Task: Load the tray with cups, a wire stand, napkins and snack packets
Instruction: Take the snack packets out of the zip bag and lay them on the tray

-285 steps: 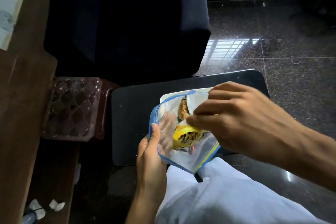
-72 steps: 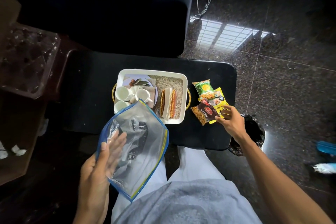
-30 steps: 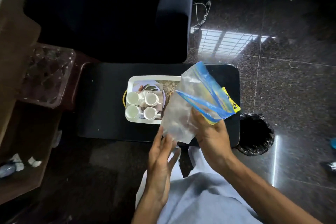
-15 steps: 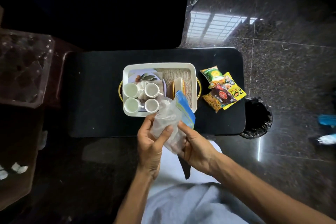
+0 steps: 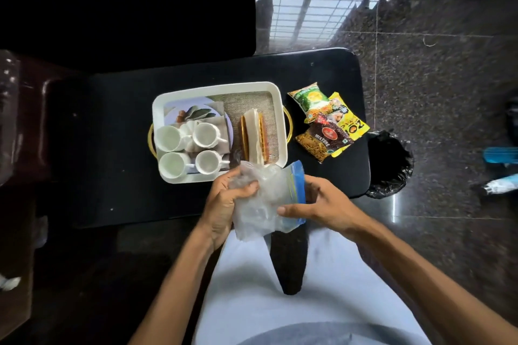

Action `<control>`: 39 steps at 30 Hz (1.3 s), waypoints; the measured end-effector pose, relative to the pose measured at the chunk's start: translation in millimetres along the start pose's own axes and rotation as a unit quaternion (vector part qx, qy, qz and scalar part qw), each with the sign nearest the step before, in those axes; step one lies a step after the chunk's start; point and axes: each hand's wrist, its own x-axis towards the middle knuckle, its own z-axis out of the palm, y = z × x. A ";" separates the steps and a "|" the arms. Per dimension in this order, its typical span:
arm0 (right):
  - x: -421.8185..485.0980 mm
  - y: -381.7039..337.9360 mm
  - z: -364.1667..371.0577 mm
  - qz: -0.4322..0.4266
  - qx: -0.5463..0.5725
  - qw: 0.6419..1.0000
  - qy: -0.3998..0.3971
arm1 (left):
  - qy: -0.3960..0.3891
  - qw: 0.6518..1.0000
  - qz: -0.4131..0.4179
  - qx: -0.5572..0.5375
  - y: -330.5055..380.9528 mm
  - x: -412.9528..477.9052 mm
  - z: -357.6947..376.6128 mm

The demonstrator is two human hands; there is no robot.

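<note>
Hands (image 5: 224,204) crumpling a plastic bag (image 5: 266,199).
Left and right hand (image 5: 322,204) squeeze it near the tray (image 5: 218,88); snack packets (image 5: 326,123) lie right.

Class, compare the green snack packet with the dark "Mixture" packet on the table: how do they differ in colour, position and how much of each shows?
The green snack packet lies farthest from the person; the Mixture packet lies nearest. The green snack packet is bright green and yellow; the Mixture packet is dark brown with a red logo. The Mixture packet lies on top, fully visible; the green snack packet's lower end is covered. Both lie on the black table, outside the tray.
</note>
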 end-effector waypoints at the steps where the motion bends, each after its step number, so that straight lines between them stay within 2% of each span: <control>1: -3.7 3.2 -13.9 0.003 0.007 1.000 -0.008 | 0.000 1.000 -0.006 -0.003 -2.4 8.2 8.7; 4: -14.1 15.0 -55.4 -0.014 0.033 0.999 0.019 | 0.021 1.000 -0.023 -0.004 -16.8 32.1 39.9; 7: -25.3 31.6 -96.8 -0.040 0.058 0.988 0.135 | 0.079 0.994 0.012 0.076 -39.0 56.0 84.6; 10: -39.0 54.5 -146.8 -0.056 0.023 0.964 0.258 | 0.130 0.982 0.052 0.128 -63.8 77.2 133.0; 12: -48.9 73.6 -183.6 -0.042 0.001 0.932 0.359 | 0.161 0.981 0.030 0.109 -79.7 87.3 161.0; 15: -60.5 100.3 -236.7 0.004 -0.068 0.854 0.515 | 0.164 0.980 0.011 0.110 -99.4 96.5 197.3; 17: -59.9 122.9 -271.1 0.068 -0.101 0.814 0.568 | 0.153 0.981 0.002 0.121 -110.3 102.3 217.3; 20: -42.6 154.8 -317.5 0.146 -0.084 0.784 0.597 | 0.136 0.980 -0.006 0.145 -124.5 112.5 237.6; 24: -1.7 181.0 -352.2 0.216 -0.099 0.784 0.574 | 0.138 0.977 -0.009 0.163 -134.6 127.0 248.6; 29: 40.4 198.1 -374.2 0.308 -0.113 0.761 0.560 | 0.136 0.977 -0.013 0.161 -135.2 139.6 253.4; 33: 57.1 202.9 -376.1 0.345 -0.127 0.750 0.550 | 0.128 0.978 -0.004 0.166 -132.9 147.9 255.1; 39: 62.8 207.5 -372.1 0.354 -0.165 0.757 0.525 | 0.116 0.977 -0.005 0.179 -127.9 157.4 248.4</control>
